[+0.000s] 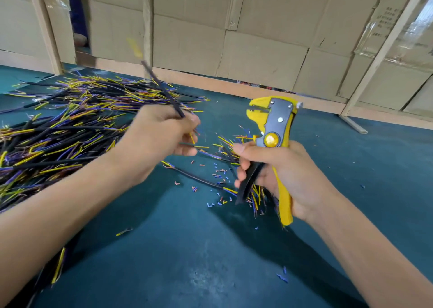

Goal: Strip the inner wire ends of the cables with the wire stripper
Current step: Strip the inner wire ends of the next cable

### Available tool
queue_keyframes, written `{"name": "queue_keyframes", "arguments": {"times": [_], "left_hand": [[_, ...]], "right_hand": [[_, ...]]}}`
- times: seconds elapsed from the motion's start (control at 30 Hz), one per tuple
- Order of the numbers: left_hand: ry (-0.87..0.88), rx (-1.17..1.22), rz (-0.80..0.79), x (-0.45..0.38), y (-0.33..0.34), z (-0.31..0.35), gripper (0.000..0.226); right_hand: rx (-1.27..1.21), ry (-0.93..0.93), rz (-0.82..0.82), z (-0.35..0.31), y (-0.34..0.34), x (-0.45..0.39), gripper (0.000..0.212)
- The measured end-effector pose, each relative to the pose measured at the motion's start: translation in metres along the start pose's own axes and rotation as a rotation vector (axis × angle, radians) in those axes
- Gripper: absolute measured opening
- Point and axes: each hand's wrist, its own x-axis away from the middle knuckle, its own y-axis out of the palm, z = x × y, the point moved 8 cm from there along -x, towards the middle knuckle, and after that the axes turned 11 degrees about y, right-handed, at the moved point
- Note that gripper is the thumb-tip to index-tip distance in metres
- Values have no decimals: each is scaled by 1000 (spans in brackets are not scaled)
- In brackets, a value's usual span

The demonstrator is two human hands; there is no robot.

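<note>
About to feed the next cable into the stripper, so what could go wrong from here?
1. The cable in the left hand is motion-blurred and away from the wire stripper, so its wire ends may miss the open head.
2. The right hand grips the stripper with its fingers near cables beneath; one might snag.
3. Insulation scraps litter the green table and may mix into the cable pile.
</note>
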Motion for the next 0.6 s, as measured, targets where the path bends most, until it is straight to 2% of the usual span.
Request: {"name": "queue_keyframes", "arguments": {"times": [0.07,0.13,0.17,0.23,0.27,0.33,0.47,0.53,0.6], "left_hand": [[40,-370,-164,-3,8,-5,19],[209,-805,-313,-11,20,0,22],[299,-963,-365,-15,29,3,21],[414,-1133,-474,-24,52,5,15],[427,-1148,-548,-27,65,2,19],[392,-1075,-720,-29,88,-6,42],[231,-977,-919,-25,76,-17,79],[135,-1040,-1049,-17,51,-26,71],[96,-1097,-1129,-12,36,-33,45]], "right_hand": [[-110,54,41,2,-3,-3,16],[-273,39,110,-4,-17,-5,13],[-335,12,155,-9,-27,-5,14],[-417,-37,270,-17,-53,-3,15],[-439,-51,327,-18,-68,-2,16],[-463,-47,411,-17,-94,-2,16],[-513,67,410,0,-119,-13,18],[-554,110,400,7,-125,-18,19],[-578,140,392,13,-127,-22,18]]}}
